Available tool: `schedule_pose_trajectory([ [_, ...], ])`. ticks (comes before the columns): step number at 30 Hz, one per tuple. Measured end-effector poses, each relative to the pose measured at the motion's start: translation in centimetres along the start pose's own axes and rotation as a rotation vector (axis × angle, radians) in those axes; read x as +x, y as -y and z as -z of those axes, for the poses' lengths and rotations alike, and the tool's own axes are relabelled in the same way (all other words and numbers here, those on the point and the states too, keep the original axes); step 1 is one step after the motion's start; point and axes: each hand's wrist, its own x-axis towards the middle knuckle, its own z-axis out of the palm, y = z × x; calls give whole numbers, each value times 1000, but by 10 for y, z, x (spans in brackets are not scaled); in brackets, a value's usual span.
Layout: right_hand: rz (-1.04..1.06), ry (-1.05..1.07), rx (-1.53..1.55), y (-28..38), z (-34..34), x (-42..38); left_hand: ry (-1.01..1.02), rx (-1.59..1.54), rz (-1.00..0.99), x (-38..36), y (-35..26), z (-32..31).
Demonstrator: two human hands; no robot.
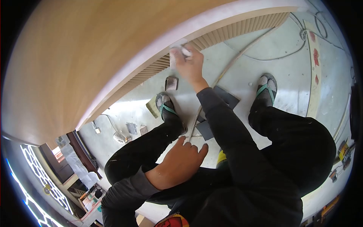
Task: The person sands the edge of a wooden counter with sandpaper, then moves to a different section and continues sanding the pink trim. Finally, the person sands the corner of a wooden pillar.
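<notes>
My right hand [189, 66] is closed round a small whitish pad or block [177, 56], blurred in part, against the pale edge of a large curved wooden panel [83, 49]. Beside the hand runs a band of narrow brown ribs [234, 30] under that edge. My left hand [179, 162] hangs lower down, near my left knee, thumb apart and fingers loosely bent, holding nothing that I can see.
Dark sheets [226, 97] lie on the floor between my sandalled feet. A small dark-faced block [171, 83] and a yellowish sheet [152, 106] sit by my left foot. A hose [237, 57] crosses the floor. A stained strip [314, 68] lies at the right.
</notes>
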Motion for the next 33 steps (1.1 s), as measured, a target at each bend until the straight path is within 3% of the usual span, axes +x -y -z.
schedule_pose_trajectory([
  [2, 4, 79, -175, 8, 7, 2, -15, 15, -4, 0, 0, -1],
  [4, -259, -251, 418, 11, 1, 8, -31, 26, 1, -2, -2, -3],
  [6, -222, -262, 314, 14, 6, 12, -51, -46, -22, 0, -2, -1],
  [8, 43, 0, -53, 4, 5, 2, -29, -2, -14, 1, 0, -1],
  [9, -19, 113, -55, 5, 2, -1, 6, 29, -1, 0, 0, -2],
  [10, -23, 112, -55, 4, 4, -1, 10, 27, -1, 1, 0, -2],
  [12, -186, -178, 41, 6, 7, 2, -58, 28, -5, 0, -1, -2],
  [13, -156, -310, 309, 15, 6, 13, -54, 20, 6, -4, -2, -4],
  [14, -149, -304, 311, 13, 7, 12, -58, -7, -5, -3, -1, -5],
  [16, -30, -66, -44, 5, 12, 11, -73, -23, -30, 2, 1, -3],
  [17, -17, 58, 15, 4, 10, 5, -47, 17, -16, 1, 1, -4],
  [19, -95, -55, 57, 8, 11, 6, -7, 49, 2, 1, 1, -3],
  [21, -239, -247, 156, 11, 17, 12, -109, 14, -33, 0, -1, -1],
  [22, -240, -241, 156, 6, 15, 11, -112, 11, -30, -2, -1, -3],
  [24, 98, -172, -152, -1, 15, 17, -58, -40, -29, 1, -1, -2],
  [25, -41, -33, 55, 0, 11, 9, -65, -33, -34, 3, 0, -1],
  [26, -41, -34, 55, -4, 13, 9, -31, 24, -14, 3, -1, -2],
  [28, -111, -129, -79, 0, 15, 8, 22, 68, 14, 2, -1, -4],
  [29, -299, -313, 174, 1, 13, 9, -37, 30, -5, 2, -2, -2],
  [30, -307, -307, 175, -4, 13, 6, -103, -2, -27, 3, -3, -1],
  [33, 56, -90, 7, -14, 11, 12, -23, -23, -10, 3, -3, 0],
])
